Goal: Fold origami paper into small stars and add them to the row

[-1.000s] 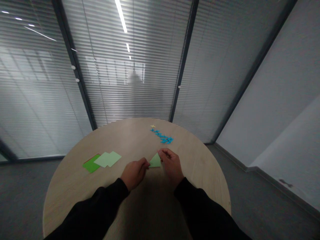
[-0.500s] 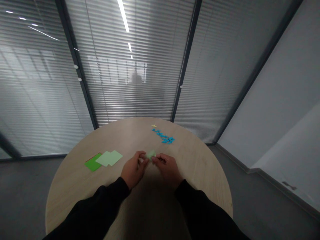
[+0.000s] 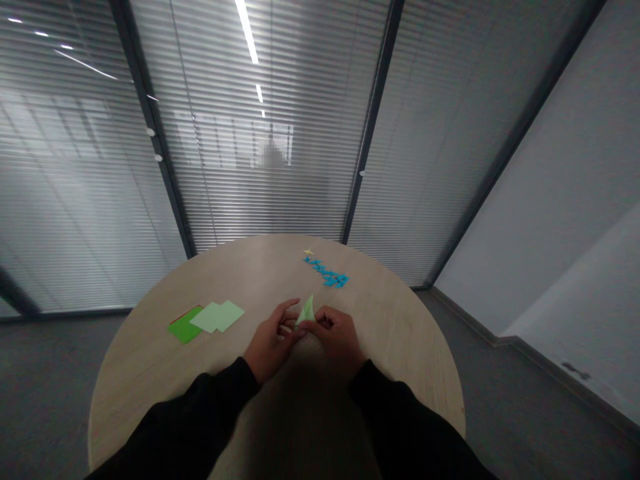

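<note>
A small piece of pale green folded paper [image 3: 306, 312] stands up as a narrow point between my hands. My right hand [image 3: 336, 337] pinches its lower edge with the fingertips. My left hand [image 3: 273, 343] is against it from the other side, with the thumb at its base and the fingers spread slightly. Part of the paper's lower end is hidden by my fingers.
The round wood-grain table [image 3: 140, 373] holds a bright green paper stack [image 3: 185, 328], pale green square sheets [image 3: 217, 316], a row of small blue folded pieces [image 3: 327, 275], and a small yellow star [image 3: 309, 252]. Glass partitions with blinds stand beyond.
The pale green paper has gone from a flat triangle to a small folded shape, now a narrow upright point. My hands have drawn closer together around it.
</note>
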A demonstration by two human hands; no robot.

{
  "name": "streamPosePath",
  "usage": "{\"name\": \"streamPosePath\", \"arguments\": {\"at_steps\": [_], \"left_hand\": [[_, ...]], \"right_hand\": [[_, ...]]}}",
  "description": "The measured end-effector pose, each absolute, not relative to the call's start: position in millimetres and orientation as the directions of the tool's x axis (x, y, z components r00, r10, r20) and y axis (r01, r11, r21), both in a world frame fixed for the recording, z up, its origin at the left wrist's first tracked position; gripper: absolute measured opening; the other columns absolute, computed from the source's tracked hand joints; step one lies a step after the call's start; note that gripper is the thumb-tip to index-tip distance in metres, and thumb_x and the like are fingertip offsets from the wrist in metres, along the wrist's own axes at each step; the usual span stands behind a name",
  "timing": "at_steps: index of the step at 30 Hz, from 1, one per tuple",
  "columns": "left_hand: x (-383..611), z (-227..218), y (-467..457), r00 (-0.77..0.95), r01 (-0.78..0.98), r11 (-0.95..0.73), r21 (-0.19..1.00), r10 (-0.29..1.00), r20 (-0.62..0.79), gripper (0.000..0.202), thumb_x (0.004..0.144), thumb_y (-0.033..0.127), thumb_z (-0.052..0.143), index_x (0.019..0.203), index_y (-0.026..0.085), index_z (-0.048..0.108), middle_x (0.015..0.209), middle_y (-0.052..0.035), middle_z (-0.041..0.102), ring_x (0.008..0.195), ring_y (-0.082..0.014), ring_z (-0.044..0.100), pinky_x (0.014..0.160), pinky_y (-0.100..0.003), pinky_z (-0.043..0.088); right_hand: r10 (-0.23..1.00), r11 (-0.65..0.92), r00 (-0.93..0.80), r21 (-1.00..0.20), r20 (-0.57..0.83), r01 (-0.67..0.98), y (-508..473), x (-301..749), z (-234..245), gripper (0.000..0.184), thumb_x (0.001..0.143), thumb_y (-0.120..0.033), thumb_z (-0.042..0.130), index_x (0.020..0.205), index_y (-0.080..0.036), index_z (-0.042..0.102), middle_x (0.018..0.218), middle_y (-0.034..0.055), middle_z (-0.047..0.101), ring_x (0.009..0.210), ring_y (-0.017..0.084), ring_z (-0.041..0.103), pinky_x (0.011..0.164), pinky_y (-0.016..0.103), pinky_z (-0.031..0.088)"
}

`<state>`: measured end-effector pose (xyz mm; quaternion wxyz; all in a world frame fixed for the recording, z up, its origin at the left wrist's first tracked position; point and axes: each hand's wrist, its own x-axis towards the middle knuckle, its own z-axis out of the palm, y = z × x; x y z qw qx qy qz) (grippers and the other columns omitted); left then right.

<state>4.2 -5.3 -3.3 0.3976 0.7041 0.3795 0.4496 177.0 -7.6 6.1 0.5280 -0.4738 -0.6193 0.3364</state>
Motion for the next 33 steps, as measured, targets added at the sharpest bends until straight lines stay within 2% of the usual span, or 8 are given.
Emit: {"name": "streamPosePath", "arguments": {"at_steps": [3, 9, 15, 17, 20, 25, 30, 33], "left_hand": [[4.0, -4.4, -3.8, 0.319, 0.044, -0.329, 0.943, 0.899, 0.299, 0.059, 0.085, 0.034, 0.066, 0.138, 0.019, 0.046, 0.106, -0.0095, 0.07, 0.085, -0.0176, 0.066, 0.069, -0.029, 0.05], [0.4, -2.5, -0.7, 0.253, 0.005, -0.22, 0.975, 0.944, 0.212, 0.062, 0.086, 0.047, 0.064, 0.136, 0.014, 0.047, 0.067, 0.0026, 0.063, 0.054, -0.0122, 0.056, 0.051, -0.023, 0.041], [-0.5, 5.6, -3.6, 0.148, 0.023, -0.201, 0.979, 0.969, 0.196, 0.078, 0.083, 0.048, 0.066, 0.147, 0.013, 0.037, 0.058, 0.0036, 0.064, 0.052, -0.0154, 0.061, 0.051, -0.024, 0.043], [-0.6, 4.9, -3.7, 0.155, 0.032, -0.222, 0.974, 0.964, 0.215, 0.073, 0.084, 0.047, 0.065, 0.145, 0.013, 0.041, 0.057, 0.0034, 0.064, 0.053, -0.0161, 0.062, 0.052, -0.024, 0.044], [-1.8, -0.6, -0.9, 0.161, 0.094, -0.254, 0.963, 0.958, 0.237, 0.053, 0.088, 0.046, 0.061, 0.13, 0.013, 0.058, 0.054, 0.002, 0.063, 0.05, -0.0156, 0.06, 0.051, -0.024, 0.042], [-3.6, -8.9, 3.3, 0.197, 0.147, -0.259, 0.955, 0.953, 0.229, 0.041, 0.09, 0.046, 0.057, 0.115, 0.015, 0.067, 0.057, -0.0002, 0.065, 0.051, -0.0158, 0.062, 0.051, -0.025, 0.041], [-2.5, -8.0, 1.7, 0.211, 0.221, -0.276, 0.936, 0.95, 0.23, 0.038, 0.091, 0.047, 0.057, 0.108, 0.017, 0.071, 0.056, 0.0006, 0.063, 0.05, -0.0152, 0.059, 0.05, -0.024, 0.04], [-2.0, -6.7, 1.1, 0.214, 0.167, -0.27, 0.948, 0.949, 0.232, 0.038, 0.09, 0.048, 0.057, 0.107, 0.017, 0.071, 0.06, -0.0005, 0.065, 0.055, -0.0162, 0.062, 0.055, -0.025, 0.043]], "right_hand": [[0.949, 0.313, -0.025, -0.925, 0.315, 0.213, -9.1, 178.9, 12.7, 0.037, 0.072, -0.041, 0.077, 0.055, -0.021, 0.052, 0.053, -0.0059, 0.041, 0.053, 0.012, 0.035, 0.052, 0.026, 0.027], [0.947, 0.316, -0.133, -0.914, 0.291, 0.256, -4.3, 182.9, 7.2, 0.035, 0.074, -0.043, 0.076, 0.061, -0.02, 0.054, 0.055, -0.0061, 0.043, 0.054, 0.011, 0.037, 0.051, 0.025, 0.028], [0.908, 0.415, -0.07, -0.862, 0.413, 0.29, -3.1, 183.8, 4.2, 0.025, 0.083, -0.027, 0.062, 0.107, -0.021, 0.057, 0.08, 0.0003, 0.065, 0.063, 0.014, 0.053, 0.058, 0.026, 0.042], [0.868, 0.495, -0.157, -0.795, 0.471, 0.35, -4.9, 185.1, 8.6, 0.032, 0.084, -0.018, 0.055, 0.116, -0.022, 0.06, 0.094, 0.0043, 0.068, 0.069, 0.015, 0.057, 0.059, 0.026, 0.043], [0.791, 0.611, -0.303, -0.691, 0.531, 0.385, -6.4, 186.9, 13.2, 0.025, 0.088, -0.017, 0.052, 0.104, -0.023, 0.07, 0.101, 0.0064, 0.068, 0.077, 0.017, 0.061, 0.063, 0.027, 0.047], [0.805, 0.588, -0.22, -0.694, 0.551, 0.415, -4.7, 189.9, 11.6, 0.045, 0.083, -0.021, 0.067, 0.128, -0.025, 0.062, 0.12, 0.0085, 0.065, 0.082, 0.018, 0.064, 0.064, 0.028, 0.052], [0.723, 0.688, -0.304, -0.61, 0.62, 0.393, 0.1, 195.4, 6.7, 0.022, 0.082, -0.016, 0.065, 0.099, -0.024, 0.076, 0.11, 0.0071, 0.065, 0.077, 0.015, 0.063, 0.064, 0.027, 0.052], [0.751, 0.659, -0.246, -0.669, 0.613, 0.344, 3.1, 197.3, 2.3, 0.015, 0.084, -0.02, 0.066, 0.092, -0.024, 0.078, 0.12, 0.0088, 0.066, 0.087, 0.017, 0.066, 0.065, 0.026, 0.052]]}}
